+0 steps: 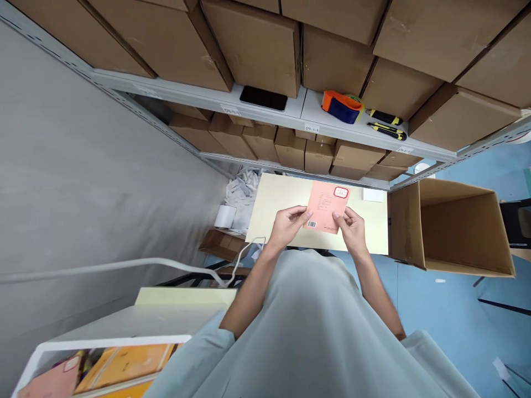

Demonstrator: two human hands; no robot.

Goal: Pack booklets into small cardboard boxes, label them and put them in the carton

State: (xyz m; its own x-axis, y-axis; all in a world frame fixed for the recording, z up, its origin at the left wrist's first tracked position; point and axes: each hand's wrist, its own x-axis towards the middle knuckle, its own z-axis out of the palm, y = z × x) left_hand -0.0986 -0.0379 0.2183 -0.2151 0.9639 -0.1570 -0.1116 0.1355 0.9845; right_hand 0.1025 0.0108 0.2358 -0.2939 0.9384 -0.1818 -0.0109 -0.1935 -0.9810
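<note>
A thin pink booklet [326, 207] is held up over the pale yellow tabletop [274, 193] in the head view. It has a red-bordered white label near its top right corner and a barcode at its lower left. My left hand [287, 225] pinches its left edge between thumb and fingers. At the lower right edge my right hand [352, 228] grips it, thumb on the front face. Whether it is one booklet or a few stacked together I cannot tell. Behind it on the tabletop lies a small white block or stack of paper [373, 194].
Above runs a metal shelf [290, 110] packed with cardboard boxes, bearing a phone [264, 98], a tape dispenser [341, 106] and cutters [388, 131]. An open carton [464, 265] stands right. Lower left is a white bin [45, 346] of booklets and envelopes; a white cable [166, 261] crosses nearby.
</note>
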